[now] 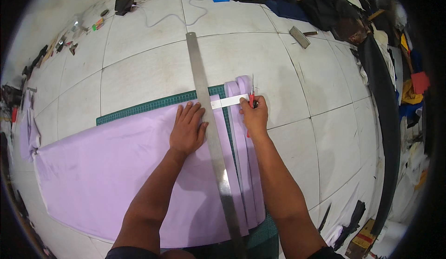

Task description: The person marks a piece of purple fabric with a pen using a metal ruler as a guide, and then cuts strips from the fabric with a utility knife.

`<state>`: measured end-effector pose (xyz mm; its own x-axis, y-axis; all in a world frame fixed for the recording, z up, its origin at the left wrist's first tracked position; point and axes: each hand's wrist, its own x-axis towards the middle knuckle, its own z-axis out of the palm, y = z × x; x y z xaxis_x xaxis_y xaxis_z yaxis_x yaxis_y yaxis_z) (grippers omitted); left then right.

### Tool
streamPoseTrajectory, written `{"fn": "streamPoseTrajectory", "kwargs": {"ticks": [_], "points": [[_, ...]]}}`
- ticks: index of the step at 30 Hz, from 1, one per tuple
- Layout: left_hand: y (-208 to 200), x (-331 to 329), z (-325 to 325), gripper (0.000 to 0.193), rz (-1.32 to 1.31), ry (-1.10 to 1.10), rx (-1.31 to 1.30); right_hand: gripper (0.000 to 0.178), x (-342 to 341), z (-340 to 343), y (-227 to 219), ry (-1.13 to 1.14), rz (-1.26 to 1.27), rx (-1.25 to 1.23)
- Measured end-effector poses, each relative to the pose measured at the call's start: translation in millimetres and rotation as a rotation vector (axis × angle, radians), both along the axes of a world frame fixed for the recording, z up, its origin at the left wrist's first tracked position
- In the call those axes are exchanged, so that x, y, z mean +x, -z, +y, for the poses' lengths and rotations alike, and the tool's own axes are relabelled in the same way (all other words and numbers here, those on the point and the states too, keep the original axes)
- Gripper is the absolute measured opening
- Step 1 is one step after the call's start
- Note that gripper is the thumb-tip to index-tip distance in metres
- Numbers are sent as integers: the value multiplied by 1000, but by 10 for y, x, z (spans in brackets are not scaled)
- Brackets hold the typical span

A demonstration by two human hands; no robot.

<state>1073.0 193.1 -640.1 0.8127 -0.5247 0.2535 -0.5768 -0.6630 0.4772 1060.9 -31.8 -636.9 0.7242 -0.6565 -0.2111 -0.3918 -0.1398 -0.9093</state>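
Note:
My left hand (187,128) lies flat with fingers apart on a large piece of lilac fabric (107,166), its fingertips close to a long steel ruler (200,68). The ruler crosses the fabric from far to near, tilted slightly. My right hand (255,116) is closed, pinching the right end of a short white strip (230,101) that reaches across to the ruler's right edge. A slim red-handled tool with a pointed metal tip (252,91) is also in that hand; its exact kind is partly hidden. Narrow lilac strips (251,180) lie folded right of the ruler.
Beneath the fabric is a green cutting mat (139,113) on a white tiled floor (297,161). A grey block (299,37) lies far right. Dark cloth (320,8) is heaped at the back; a long black roll (384,119) borders the right. Small items line the left wall.

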Motion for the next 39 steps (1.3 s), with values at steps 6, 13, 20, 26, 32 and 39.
{"fn": "streamPoseTrajectory", "kwargs": {"ticks": [6, 13, 20, 26, 32, 39], "points": [[-5, 5, 28, 40, 21, 1, -6, 27, -8, 31, -34, -7, -32, 31], [-17, -17, 44, 41, -12, 11, -25, 26, -12, 44, -15, -2, -47, 22], [42, 31, -10, 38, -83, 13, -9, 33, -65, -102, -265, -51, -10, 229], [126, -9, -2, 36, -104, 28, -62, 40, -784, -272, -931, 59, -206, 382], [245, 180, 67, 29, -272, 80, 27, 31, -3226, -151, -888, 208, 66, 414], [-215, 85, 17, 89, -46, 136, 478, 29, -4620, 227, -522, 152, 218, 407]]}}
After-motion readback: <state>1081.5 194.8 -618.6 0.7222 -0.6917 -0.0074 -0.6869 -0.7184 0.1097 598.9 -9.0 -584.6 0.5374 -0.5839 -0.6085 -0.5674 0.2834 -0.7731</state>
